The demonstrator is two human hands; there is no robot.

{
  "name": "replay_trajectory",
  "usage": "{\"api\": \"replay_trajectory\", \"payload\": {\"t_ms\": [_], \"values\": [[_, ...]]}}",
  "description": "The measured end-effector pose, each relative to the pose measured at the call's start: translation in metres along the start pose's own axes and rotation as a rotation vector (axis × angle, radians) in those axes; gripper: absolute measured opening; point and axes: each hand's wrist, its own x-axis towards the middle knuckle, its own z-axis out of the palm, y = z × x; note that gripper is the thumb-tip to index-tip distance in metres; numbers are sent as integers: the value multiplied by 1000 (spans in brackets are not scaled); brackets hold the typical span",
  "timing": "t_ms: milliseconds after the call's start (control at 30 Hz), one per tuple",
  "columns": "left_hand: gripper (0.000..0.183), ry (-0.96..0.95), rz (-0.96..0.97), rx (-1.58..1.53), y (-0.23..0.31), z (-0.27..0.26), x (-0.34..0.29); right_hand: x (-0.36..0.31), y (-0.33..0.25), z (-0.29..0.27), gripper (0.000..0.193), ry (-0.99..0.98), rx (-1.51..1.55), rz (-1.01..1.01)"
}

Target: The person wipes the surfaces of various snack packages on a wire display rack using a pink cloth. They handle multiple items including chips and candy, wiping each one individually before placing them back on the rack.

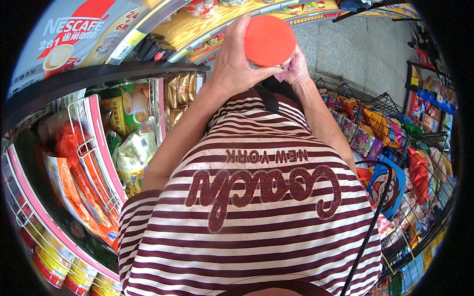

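A round container with a flat red lid (270, 41) is held up in front of my body, its lid facing me. My left hand (231, 64) is wrapped around its left side, with the thumb along the near edge. On the other side, my right hand (299, 69) grips a piece of pinkish-purple cloth (280, 76) against the container's near right side. The lid hides most of the container's wall and some of my fingers.
Shelves at left hold a large coffee box (74, 37), gold packets (180, 91), pouches (136, 148) and orange bags (74, 192) behind wire guards. Wire racks (395, 123) of colourful snack bags stand at right. Grey floor (340, 52) lies beyond my hands.
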Motion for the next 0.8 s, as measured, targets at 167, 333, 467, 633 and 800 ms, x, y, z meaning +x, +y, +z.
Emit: {"api": "replay_trajectory", "payload": {"t_ms": [167, 333, 467, 633, 800], "values": [[134, -15, -68, -61, -6, 1, 0, 7, 1, -12, 47, -61, 8, -34], [130, 0, -146, -237, -7, 2, 4, 0, 2, 0, 47, -107, -39, 11], [124, 14, -129, -173, -6, 7, 7, 14, 5, -22, 40, -171, -58, 55], [122, 20, -72, -15, -10, 5, 2, 17, 5, -10, 32, 108, -272, -23], [114, 7, -127, 49, -25, 3, -1, 36, -27, -49, 33, 137, -192, -268]]}}
